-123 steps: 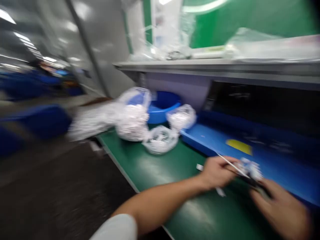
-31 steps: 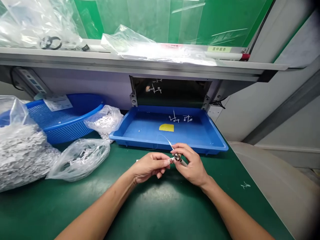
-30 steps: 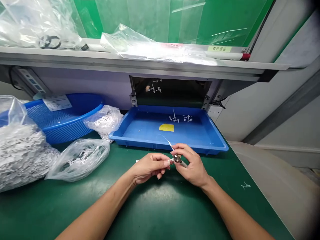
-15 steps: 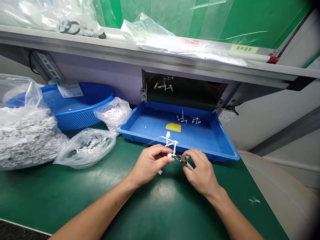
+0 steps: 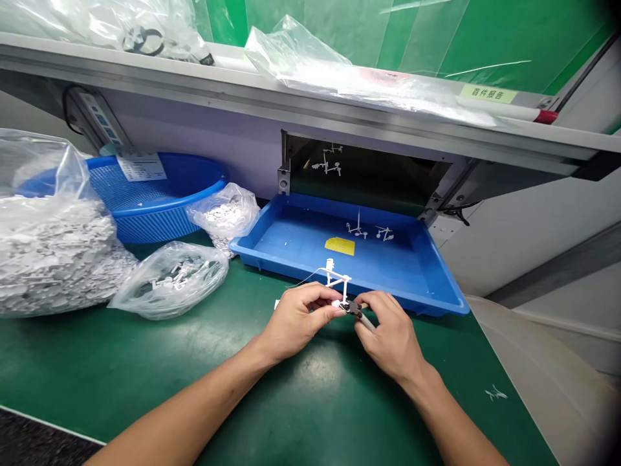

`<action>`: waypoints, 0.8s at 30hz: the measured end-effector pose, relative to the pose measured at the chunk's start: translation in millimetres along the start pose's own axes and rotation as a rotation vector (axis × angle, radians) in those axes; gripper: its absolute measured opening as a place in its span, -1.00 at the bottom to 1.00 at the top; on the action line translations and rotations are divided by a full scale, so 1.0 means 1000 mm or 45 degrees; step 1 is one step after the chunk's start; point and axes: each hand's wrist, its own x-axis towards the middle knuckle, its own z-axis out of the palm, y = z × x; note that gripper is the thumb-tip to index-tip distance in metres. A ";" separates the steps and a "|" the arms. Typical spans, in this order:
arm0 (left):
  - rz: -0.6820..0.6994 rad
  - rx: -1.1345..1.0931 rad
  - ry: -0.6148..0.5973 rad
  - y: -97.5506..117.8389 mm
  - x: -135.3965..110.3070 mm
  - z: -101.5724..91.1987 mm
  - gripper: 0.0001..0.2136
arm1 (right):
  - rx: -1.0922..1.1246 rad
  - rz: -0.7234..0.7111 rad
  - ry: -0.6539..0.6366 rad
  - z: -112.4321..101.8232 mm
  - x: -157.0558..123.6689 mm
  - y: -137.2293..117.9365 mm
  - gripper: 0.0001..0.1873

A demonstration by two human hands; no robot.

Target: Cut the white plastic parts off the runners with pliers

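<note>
Left hand (image 5: 298, 317) at lower centre, fingers curled, pinching the base of a white plastic sprue (image 5: 336, 281) that stands up just above the fingertips. Right hand (image 5: 391, 333) touching it from the right, closed around small nippers (image 5: 357, 311); the dark tip meets the sprue's lower end, the pale handle is mostly hidden in the palm. Whether the blades are closed can't be told. Both hands are over the green mat (image 5: 145, 362), just in front of the blue tray (image 5: 439, 275).

The tray sits at centre, with a yellow label (image 5: 339, 246) on its floor and two loose sprues (image 5: 358, 228) further back. Behind it is a dark opening (image 5: 388, 184) under the shelf, with another sprue (image 5: 326, 166) inside.

Left of the tray: small clear bag of white parts (image 5: 224, 213), flatter bag (image 5: 169, 278) below it, big full bag (image 5: 53, 252) at the left edge, blue mesh basket (image 5: 160, 200) behind them with a paper tag. Shelf (image 5: 194, 87) across the top carries crumpled plastic bags and a red-capped marker (image 5: 514, 111) at upper right. A stray white bit (image 5: 495, 392) lies on the mat at lower right.
</note>
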 end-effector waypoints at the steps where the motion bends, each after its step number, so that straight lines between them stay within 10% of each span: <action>1: -0.002 0.004 -0.002 0.000 0.000 0.000 -0.83 | -0.010 -0.001 -0.002 0.000 0.000 0.000 -0.77; 17: 0.121 0.258 0.011 -0.016 0.010 -0.004 -0.82 | 0.108 0.175 -0.134 -0.014 0.007 0.023 -0.81; 24: 0.379 0.312 0.829 0.036 0.023 -0.099 -0.68 | 0.239 -0.149 -0.286 0.013 -0.005 0.005 -0.40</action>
